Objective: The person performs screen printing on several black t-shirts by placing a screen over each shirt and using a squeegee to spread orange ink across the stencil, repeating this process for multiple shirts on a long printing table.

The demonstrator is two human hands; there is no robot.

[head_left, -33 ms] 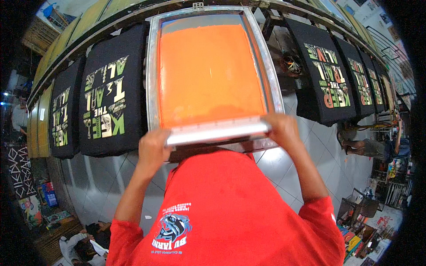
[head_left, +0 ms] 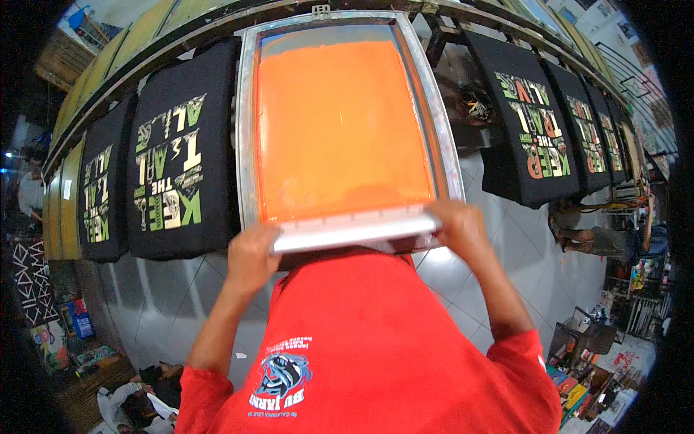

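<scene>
A long silver-white squeegee lies crosswise at the near end of a screen-printing frame. My left hand is wrapped round its left end, and my right hand grips its right end. Beyond the squeegee, bright orange ink coats most of the mesh. A bare bluish-grey strip of mesh shows at the far end. The squeegee's lower edge and whatever lies under the frame are hidden.
Black printed shirts stand in a row on both sides, the closest being a left shirt and a right shirt. A rail runs behind them. Another person stands at the right; someone sits at lower left.
The squeegee and both my hands have come slightly nearer to my body. Both hands keep their hold.
</scene>
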